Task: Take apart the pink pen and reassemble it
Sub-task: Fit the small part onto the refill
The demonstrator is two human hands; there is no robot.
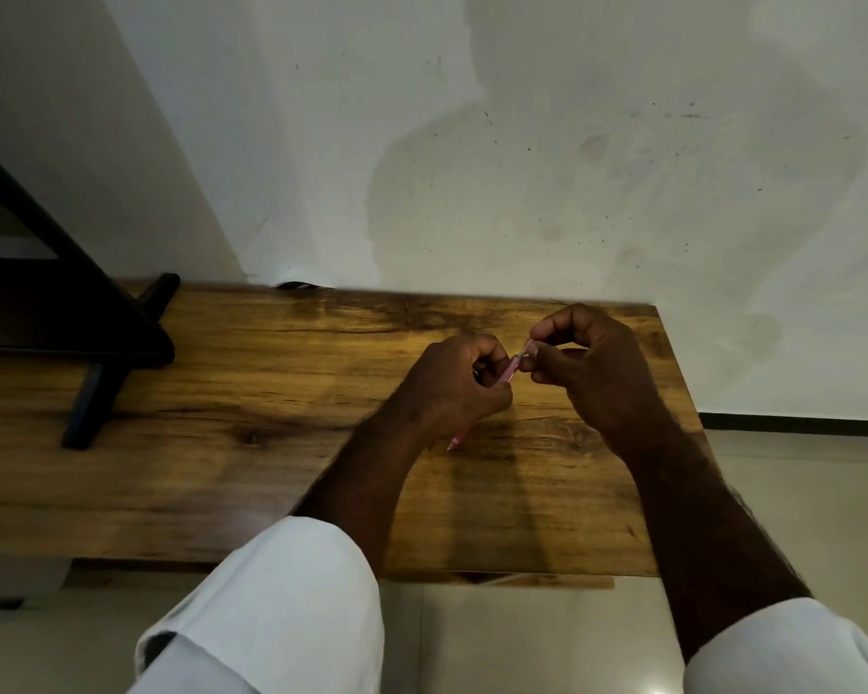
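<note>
Head view, looking down, and both hands meet just right of the frame's centre, above the wooden worktop (pixel 221 418). The left hand (pixel 454 380) is clenched round the pink pen (pixel 506 376), fingers wrapped over the barrel. The pen runs on a slant: its lower tip pokes out beneath the fist toward the bottom of the frame, and its upper end rises toward the upper right. There the right hand (pixel 587 373) takes it, thumb and forefinger pinching the thin upper end, the other fingers curled in behind. The two hands sit just beside each other, with a short stretch of pink showing between them. Whether the pen's parts are joined or pulled apart at that spot, I cannot tell; it is too small and shadowed.

White rolled sleeves (pixel 281 608) fill the lower edge of the frame. At left a dark stand (pixel 96 343) rests a foot on the worktop. A pale, scuffed wall (pixel 522 142) rises behind, and light floor (pixel 522 643) shows below.
</note>
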